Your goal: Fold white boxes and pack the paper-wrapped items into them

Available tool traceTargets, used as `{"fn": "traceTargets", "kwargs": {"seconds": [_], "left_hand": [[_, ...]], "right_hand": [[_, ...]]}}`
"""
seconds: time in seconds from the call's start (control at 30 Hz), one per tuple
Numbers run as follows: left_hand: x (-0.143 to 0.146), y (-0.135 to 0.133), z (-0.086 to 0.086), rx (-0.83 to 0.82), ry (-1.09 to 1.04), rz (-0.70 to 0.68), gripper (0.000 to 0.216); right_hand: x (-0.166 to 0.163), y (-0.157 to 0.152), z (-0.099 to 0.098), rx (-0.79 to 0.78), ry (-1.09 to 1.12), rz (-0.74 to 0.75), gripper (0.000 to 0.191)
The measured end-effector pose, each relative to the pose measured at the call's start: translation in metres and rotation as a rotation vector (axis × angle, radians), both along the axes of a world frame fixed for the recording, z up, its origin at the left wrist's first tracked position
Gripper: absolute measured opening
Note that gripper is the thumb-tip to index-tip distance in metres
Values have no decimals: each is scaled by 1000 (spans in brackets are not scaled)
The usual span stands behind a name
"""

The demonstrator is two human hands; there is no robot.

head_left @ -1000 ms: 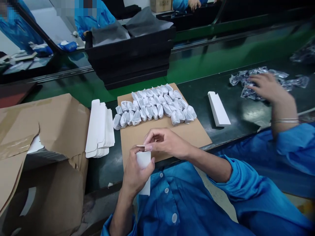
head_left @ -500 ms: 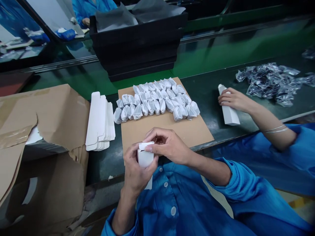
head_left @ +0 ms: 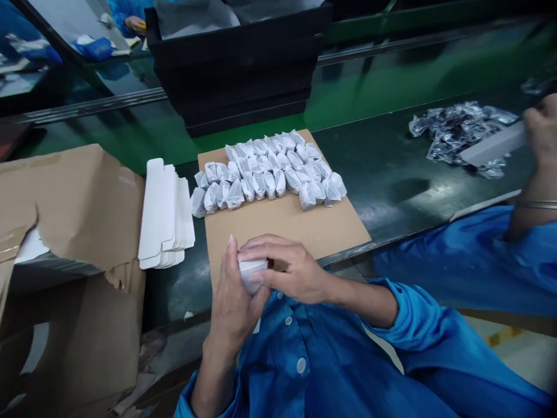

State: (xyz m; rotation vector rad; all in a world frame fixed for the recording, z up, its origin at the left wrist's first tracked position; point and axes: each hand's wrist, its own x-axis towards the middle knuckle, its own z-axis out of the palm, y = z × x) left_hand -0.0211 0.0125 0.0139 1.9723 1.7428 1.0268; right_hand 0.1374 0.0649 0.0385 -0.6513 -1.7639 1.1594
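One torn brown carton (head_left: 73, 203) fills the far left, its flaps open. Just to its right, a neat stack of flat white box blanks (head_left: 165, 215) lies on the dark green belt (head_left: 391, 168).

Low in the middle, the person's left hand (head_left: 232, 307) is curled around a small white box (head_left: 251, 271) and holds it upright close to the chest, above the near edge of the table. Only the top end of the box shows above the fingers. The right hand (head_left: 287, 270) reaches across from the right, with its fingers laid almost straight over that top end and its thumb under it, so it pinches the box. Both arms wear blue sleeves.

Just beyond the hands lies a brown cardboard sheet (head_left: 304, 223). Rows of small white wrapped packets (head_left: 267, 174) sit packed side by side on its far half. Behind the sheet stands a stack of black trays (head_left: 239, 75).

Further right, a loose pile of clear plastic bags (head_left: 456, 128) lies on the belt. At the right edge, a co-worker's hand (head_left: 542, 130) grips a long white box (head_left: 494, 150) above that pile.
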Motion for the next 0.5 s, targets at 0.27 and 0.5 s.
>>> {"fn": "traceTargets", "kwargs": {"seconds": [0.27,0.5], "left_hand": [[4,5,-12,-28,-199,55,86],[0,62,-30,17,-907,427,36]], "right_hand": [[5,-11,-24,153,-231,-21,37],[74,29,-23,128,-905,-747,45]]}}
